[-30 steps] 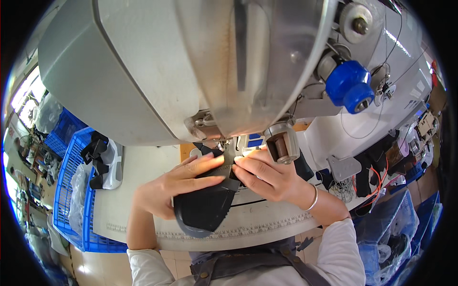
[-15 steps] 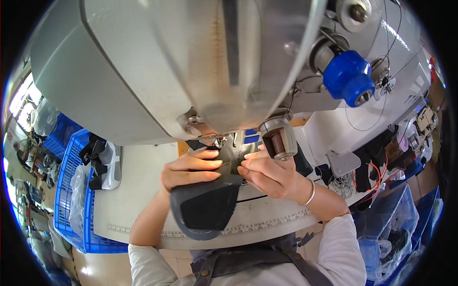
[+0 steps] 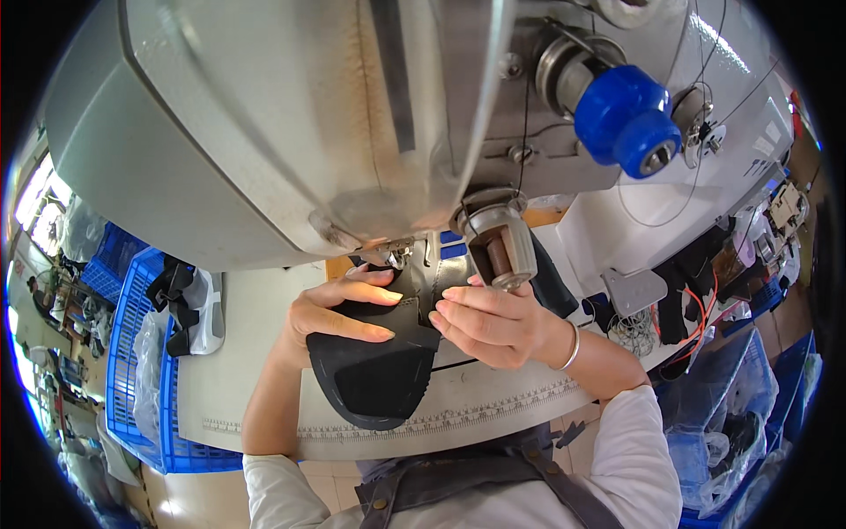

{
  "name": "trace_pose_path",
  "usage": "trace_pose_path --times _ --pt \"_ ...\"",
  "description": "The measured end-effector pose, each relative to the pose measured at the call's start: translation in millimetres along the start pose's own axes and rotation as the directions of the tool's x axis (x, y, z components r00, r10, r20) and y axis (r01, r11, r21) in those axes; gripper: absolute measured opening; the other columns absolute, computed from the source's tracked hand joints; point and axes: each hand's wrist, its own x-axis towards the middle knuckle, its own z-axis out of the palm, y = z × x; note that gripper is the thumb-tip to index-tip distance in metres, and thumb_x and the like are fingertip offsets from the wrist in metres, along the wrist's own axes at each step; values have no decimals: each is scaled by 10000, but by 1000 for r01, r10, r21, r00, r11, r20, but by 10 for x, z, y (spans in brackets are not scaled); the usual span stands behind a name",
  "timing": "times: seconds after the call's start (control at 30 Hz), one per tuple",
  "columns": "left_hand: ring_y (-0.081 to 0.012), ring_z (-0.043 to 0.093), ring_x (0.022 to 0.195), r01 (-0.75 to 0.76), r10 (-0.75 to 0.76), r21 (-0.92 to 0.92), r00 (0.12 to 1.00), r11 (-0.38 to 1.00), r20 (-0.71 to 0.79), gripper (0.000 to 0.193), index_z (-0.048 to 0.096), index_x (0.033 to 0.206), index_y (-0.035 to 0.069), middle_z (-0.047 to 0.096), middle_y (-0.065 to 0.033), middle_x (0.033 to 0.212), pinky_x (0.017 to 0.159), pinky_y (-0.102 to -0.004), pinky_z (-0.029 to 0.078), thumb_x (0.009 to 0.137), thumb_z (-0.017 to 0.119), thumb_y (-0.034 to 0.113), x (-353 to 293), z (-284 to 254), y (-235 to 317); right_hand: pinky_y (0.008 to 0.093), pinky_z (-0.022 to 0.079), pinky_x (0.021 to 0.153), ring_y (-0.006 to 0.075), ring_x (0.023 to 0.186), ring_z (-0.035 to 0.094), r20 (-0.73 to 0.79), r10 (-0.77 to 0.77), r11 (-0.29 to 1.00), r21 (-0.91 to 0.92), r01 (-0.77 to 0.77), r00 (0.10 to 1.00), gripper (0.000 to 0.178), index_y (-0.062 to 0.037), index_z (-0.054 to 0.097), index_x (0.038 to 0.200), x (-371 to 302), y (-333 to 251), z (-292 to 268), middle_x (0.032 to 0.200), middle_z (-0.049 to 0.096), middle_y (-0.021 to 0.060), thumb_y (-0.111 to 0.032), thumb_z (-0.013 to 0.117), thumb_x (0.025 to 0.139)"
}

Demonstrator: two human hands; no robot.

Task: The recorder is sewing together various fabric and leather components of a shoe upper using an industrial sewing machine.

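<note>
A dark grey-black shoe upper lies on the pale sewing table, its rounded end toward me and its far part beneath the sewing machine head. My left hand grips its left side, with fingers spread across the top. My right hand, wearing a bracelet, has its fingertips together on the right edge, by a slit in the upper. Just beyond my left fingers is the machine's metal needle area; the needle tip cannot be made out. The underside of the upper is hidden.
A metal bobbin-like holder hangs close above my right hand. At the left stands a blue basket with a grey-and-black shoe piece beside it. A ruler strip follows the table's front edge. Tangled thread lies right.
The upper shows more of its top and lies at a different tilt. My left fingers have spread farther apart. The machine head sits farther left in view.
</note>
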Motion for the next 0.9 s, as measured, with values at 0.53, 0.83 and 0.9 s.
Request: trace_pose_path --times 0.53,0.83,0.9 --pt "-327 625 1120 38 -92 -126 887 991 -453 312 690 1100 -18 665 -167 1185 1024 -440 448 821 735 114 -31 362 -105 316 516 730 181 825 603 157 97 995 -21 -95 983 154 -42 677 876 184 -16 -23 931 613 38 -58 725 731" --pt "-331 674 1031 -213 300 499 949 840 -99 229 745 957 0 718 -143 1036 910 -427 541 765 741 125 110 90 -97 317 470 753 162 795 611 106 71 992 -107 -60 992 197 -100 599 637 203 -65 -26 844 628 1 -88 771 733" --pt "-331 677 1029 -209 289 490 953 847 -93 227 747 958 3 719 -140 1041 914 -429 539 766 740 124 131 88 -72 313 457 758 152 786 608 120 71 992 -116 -57 990 210 -106 592 627 195 -77 -35 831 625 -7 -89 769 739"
